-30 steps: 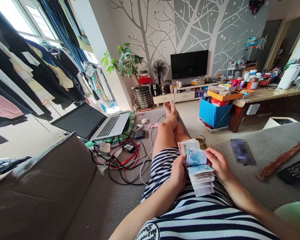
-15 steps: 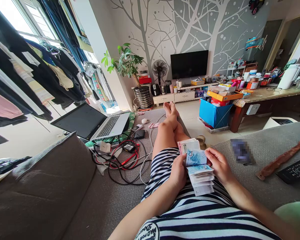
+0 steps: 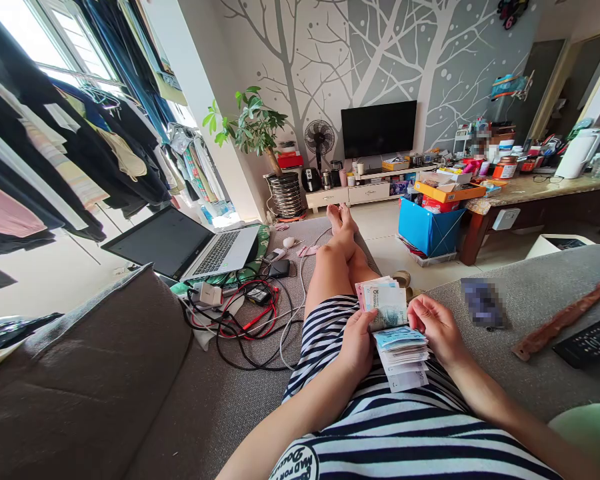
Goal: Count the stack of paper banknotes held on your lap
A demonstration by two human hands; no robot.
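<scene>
My left hand [image 3: 359, 340] is closed round the left edge of a bundle of banknotes [image 3: 387, 303], thumb on top. A pale greenish note lies uppermost there, and pink edges stick out at the far left. Below it, a second pile of banknotes [image 3: 404, 360] rests on my striped lap, with a blue note on top and several pale edges fanned toward me. My right hand [image 3: 436, 328] is at the right side of the bundle, its thumb and fingers pinched together by the notes' edge. Whether a note is between those fingertips is hidden.
To the left on the sofa lie an open laptop [image 3: 213, 253] and tangled cables [image 3: 253, 327]. At right are a black remote-like object [image 3: 590, 341], a long brown object [image 3: 565, 313] and a blurred dark item [image 3: 483, 303]. A cluttered table [image 3: 525, 193] stands beyond.
The blue ten note that was on the upper bundle between my hands no longer shows there; a greenish note is uppermost. My right fingers have curled in. My left hand stays put.
</scene>
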